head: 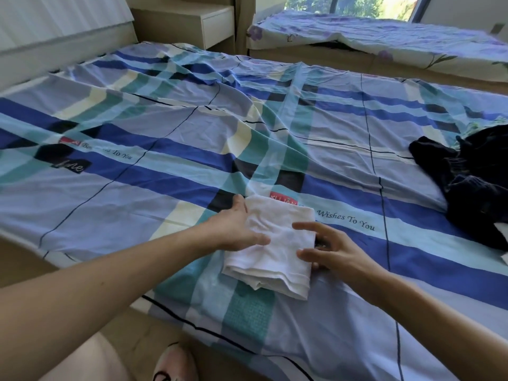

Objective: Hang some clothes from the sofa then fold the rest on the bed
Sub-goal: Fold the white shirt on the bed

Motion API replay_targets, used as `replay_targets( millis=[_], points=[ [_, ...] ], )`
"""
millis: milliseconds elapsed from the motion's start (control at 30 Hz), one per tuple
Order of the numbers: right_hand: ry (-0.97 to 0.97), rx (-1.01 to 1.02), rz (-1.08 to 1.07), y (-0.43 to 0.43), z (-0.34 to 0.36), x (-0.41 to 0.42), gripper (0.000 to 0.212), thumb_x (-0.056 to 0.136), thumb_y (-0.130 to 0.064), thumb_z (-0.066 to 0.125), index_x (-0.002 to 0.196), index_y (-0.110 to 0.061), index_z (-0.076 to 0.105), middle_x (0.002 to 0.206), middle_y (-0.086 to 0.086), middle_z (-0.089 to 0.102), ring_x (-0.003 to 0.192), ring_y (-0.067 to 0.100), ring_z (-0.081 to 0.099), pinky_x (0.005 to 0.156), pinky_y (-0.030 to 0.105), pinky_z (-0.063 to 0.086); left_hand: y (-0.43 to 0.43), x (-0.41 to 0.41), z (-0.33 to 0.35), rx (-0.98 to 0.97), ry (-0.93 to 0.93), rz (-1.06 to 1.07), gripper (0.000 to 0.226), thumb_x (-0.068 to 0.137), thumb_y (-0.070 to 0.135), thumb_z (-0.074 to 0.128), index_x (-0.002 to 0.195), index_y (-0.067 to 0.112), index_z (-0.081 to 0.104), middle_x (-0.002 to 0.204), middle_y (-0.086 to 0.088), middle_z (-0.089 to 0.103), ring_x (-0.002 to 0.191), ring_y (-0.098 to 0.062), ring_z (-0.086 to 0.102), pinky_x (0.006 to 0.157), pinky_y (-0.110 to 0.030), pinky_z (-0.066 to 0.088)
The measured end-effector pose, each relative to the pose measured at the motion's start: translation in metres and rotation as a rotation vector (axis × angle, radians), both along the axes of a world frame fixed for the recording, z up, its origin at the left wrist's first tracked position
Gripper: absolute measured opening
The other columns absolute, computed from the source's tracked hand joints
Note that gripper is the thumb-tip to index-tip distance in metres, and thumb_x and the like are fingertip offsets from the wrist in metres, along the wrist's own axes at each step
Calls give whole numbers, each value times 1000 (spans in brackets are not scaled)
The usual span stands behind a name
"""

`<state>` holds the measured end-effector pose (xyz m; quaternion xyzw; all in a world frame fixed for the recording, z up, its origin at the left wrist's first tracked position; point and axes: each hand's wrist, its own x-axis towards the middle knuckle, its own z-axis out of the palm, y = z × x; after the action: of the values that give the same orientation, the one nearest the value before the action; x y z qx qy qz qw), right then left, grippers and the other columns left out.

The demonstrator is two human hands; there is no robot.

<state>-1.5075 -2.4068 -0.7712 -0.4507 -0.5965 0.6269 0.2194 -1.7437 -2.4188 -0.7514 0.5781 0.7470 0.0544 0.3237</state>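
Observation:
A white garment [277, 248], folded into a small thick rectangle, lies on the blue checked bed sheet [170, 166] near the bed's front edge. My left hand [239, 226] lies flat on its left half, fingers straight and pressing down. My right hand [327, 250] is at its right edge, fingers spread and loosely bent, fingertips touching the cloth. A heap of dark navy clothes [475, 182] lies unfolded on the bed at the right.
A white bedside table [192, 20] stands behind the bed by the headboard [55, 28]. A window bench with a floral purple cover [384, 37] runs along the back right. My pink slipper [176, 364] is on the tan floor below.

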Motion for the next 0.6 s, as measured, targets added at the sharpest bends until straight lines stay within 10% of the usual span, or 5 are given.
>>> replay_targets(
  millis=[233, 600],
  points=[
    [61, -81, -20, 3, -4, -22, 70, 62, -9, 84, 123, -39, 70, 130, 3, 66, 109, 25, 69, 90, 37, 57, -9, -5, -3, -47, -563, 113, 54, 75, 14, 84, 114, 27, 49, 121, -8, 57, 109, -28, 62, 94, -40, 56],
    [326, -60, -81, 32, 36, -165, 84, 73, 17, 73, 143, -24, 52, 116, 4, 66, 97, 20, 70, 86, 36, 60, 28, -152, 68, 151, -628, 86, 48, 80, -4, 76, 122, 20, 70, 124, -17, 63, 102, -29, 70, 77, -31, 59]
  ],
)
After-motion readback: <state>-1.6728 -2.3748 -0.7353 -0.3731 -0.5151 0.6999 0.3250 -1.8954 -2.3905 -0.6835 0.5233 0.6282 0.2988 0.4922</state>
